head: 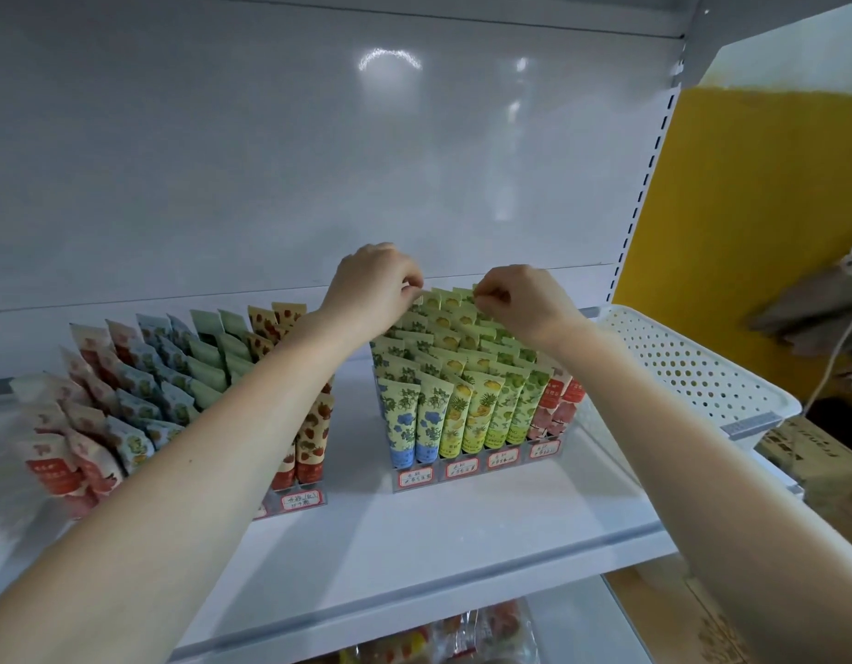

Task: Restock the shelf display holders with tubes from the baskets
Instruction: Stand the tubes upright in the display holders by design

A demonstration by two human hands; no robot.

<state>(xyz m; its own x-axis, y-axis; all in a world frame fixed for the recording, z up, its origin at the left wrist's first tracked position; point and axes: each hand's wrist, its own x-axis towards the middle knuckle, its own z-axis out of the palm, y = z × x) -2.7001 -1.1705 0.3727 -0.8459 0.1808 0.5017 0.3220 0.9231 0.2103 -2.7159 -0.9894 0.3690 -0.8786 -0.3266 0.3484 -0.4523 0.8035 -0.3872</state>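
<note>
Our left hand (374,282) and right hand (522,301) each pinch the crimped tops of pale yellow-green printed tubes (455,304) in the back row of the clear tiered plastic holder (437,477), where we should press them straight down, level with their neighbours.

At the back of the right display holder (477,474), the curled fingers of the left hand (374,285) and right hand (520,299) cover the tops they pinch, so which of the back-row tubes (445,299) each holds cannot be told. The right forearm hides most of the red tubes (558,400) on the holder's right side. The handwritten labels (460,469) on its front are too small to read. Left of it, the left forearm covers part of the left display holder (297,503), whose farthest tubes blur. Below it, packets (462,635) are cut off at the view's bottom edge.
</note>
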